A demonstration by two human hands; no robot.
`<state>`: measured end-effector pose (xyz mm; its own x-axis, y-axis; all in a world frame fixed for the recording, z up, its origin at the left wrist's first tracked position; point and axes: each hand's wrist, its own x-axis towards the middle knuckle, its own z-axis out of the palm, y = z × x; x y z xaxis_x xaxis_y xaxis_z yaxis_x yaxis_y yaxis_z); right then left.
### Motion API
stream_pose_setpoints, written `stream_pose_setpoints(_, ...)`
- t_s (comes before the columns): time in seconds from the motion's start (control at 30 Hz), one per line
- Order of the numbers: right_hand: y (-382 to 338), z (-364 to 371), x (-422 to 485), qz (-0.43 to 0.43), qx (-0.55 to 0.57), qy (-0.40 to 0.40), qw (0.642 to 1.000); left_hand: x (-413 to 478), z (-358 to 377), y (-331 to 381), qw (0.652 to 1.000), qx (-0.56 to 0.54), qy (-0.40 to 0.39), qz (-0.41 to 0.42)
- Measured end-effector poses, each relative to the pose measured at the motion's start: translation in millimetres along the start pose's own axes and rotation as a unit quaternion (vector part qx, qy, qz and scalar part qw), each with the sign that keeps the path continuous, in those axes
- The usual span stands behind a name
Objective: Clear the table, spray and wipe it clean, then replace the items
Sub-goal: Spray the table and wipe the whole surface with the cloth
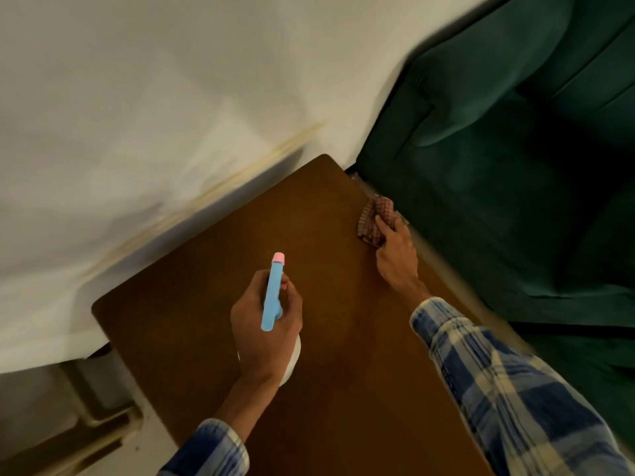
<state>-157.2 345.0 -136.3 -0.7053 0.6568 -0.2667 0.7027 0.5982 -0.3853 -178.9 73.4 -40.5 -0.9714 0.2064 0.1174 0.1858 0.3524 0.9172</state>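
A brown wooden table [213, 286] fills the middle of the view, its top bare. Over its centre my left hand [264, 328] grips a spray bottle [273, 293] with a blue head, pink nozzle tip and white body; the nozzle points toward the far side. My right hand [397, 252] presses a bunched red checked cloth [374, 218] onto the table near its far right edge. Most of the bottle's body is hidden under my left hand.
A dark green sofa [515, 149] stands right against the table's right side. A white wall [137, 97] runs along the far and left edges. At lower left, pale floor and a beige frame [96, 400] show.
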Motion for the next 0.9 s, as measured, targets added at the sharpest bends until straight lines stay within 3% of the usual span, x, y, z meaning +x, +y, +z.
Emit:
stream_pose_setpoints(0.2,66,-12,-95,0.049,-0.017,0.006,0.999,-61,-8,18,1.000,-0.007,0.003,-0.012)
stream_pose_setpoints(0.37,45,1,-114,0.037,-0.025,0.001,0.999,-100,-26,11,0.999,-0.009,0.027,-0.026)
stream_pose_setpoints(0.6,-72,48,-112,-0.137,-0.049,-0.085,0.986,-126,-96,-13,0.991,0.024,0.116,-0.060)
stream_pose_setpoints(0.77,-177,118,-160,-0.354,-0.078,-0.159,0.918,-136,-156,-49,0.978,0.046,0.183,-0.088)
stream_pose_setpoints(0.9,-248,157,-180,-0.428,-0.098,-0.203,0.875,-139,-193,-67,0.968,0.043,0.228,-0.092)
